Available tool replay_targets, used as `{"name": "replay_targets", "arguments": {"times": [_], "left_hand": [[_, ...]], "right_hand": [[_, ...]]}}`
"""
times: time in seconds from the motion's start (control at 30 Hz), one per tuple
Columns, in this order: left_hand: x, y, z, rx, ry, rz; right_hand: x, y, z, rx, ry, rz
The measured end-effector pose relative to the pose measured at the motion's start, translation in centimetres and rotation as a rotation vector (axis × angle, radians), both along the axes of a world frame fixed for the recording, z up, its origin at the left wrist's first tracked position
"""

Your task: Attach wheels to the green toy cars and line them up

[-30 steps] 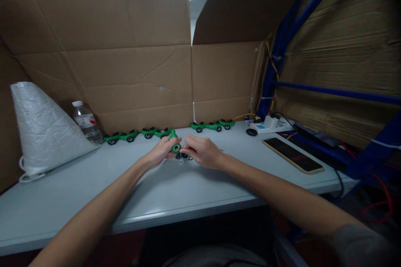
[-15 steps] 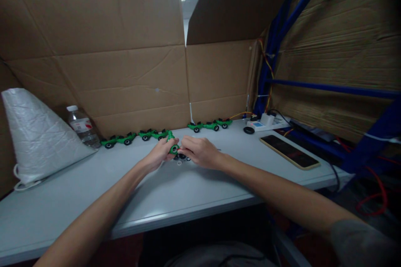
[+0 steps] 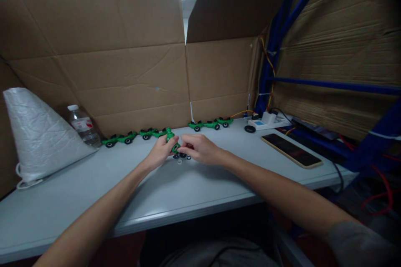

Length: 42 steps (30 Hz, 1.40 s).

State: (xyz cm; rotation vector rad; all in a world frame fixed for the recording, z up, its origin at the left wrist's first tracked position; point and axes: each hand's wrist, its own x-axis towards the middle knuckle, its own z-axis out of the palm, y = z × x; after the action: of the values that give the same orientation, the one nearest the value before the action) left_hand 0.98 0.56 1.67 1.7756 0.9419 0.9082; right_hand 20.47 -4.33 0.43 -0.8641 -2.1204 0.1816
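White smooth desk (image 3: 188,192) is carrying everything. Black-wheeled green plastic toy cars (image 3: 119,138) are lining its rear. Left hand (image 3: 159,150) is holding knobbly green plastic piece (image 3: 169,134) over mid-desk, grip closed round it. Right hand (image 3: 203,149) is curling beside it; can't tell if grip's pinching anything. Small round parts (image 3: 179,161) are lying below.

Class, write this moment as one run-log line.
left hand: grips green toy part | right hand: beside it | wheels: on table

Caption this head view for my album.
Left hand grips a green toy car; right hand works beside it.
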Motion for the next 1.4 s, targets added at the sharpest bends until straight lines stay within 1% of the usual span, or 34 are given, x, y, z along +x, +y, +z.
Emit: {"name": "replay_targets", "arguments": {"times": [0.13,0.23,0.33,0.43,0.63,0.77,0.83,1.0,1.13,1.2,1.4], "left_hand": [[0.1,-0.2,0.3,-0.012,0.008,0.006],[0.1,-0.4,0.5,-0.043,0.010,0.005],[0.1,-0.3,0.5,-0.057,0.020,-0.039],[0.1,0.1,0.1,-0.041,0.043,-0.082],[-0.1,1.0,-0.7,0.018,0.134,-0.147],[-0.3,1.1,-0.6,0.066,0.174,-0.188],[-0.3,0.9,-0.4,0.067,0.169,-0.185],[-0.2,0.8,-0.2,0.033,0.167,-0.193],[-0.2,1.0,-0.3,0.031,0.157,-0.200],[-0.2,1.1,-0.3,0.029,0.160,-0.198],[-0.2,1.2,-0.2,0.062,0.165,-0.217]], "right_hand": [[-0.2,-0.1,-0.1,-0.141,0.108,0.008],[-0.3,0.1,-0.5,-0.219,0.181,0.057],[-0.3,0.5,-0.9,-0.294,0.251,0.140],[0.0,0.9,-1.0,-0.325,0.247,0.181],[0.4,1.6,-1.4,-0.313,0.172,0.155],[0.4,1.8,-1.5,-0.210,0.098,0.084],[0.4,1.7,-1.3,-0.157,0.071,0.064],[0.5,1.2,-0.6,-0.148,0.074,0.095],[0.5,1.1,-0.5,-0.145,0.081,0.095],[0.4,1.1,-0.6,-0.115,0.067,0.058],[0.2,0.8,-0.6,-0.045,0.024,-0.111]]}}
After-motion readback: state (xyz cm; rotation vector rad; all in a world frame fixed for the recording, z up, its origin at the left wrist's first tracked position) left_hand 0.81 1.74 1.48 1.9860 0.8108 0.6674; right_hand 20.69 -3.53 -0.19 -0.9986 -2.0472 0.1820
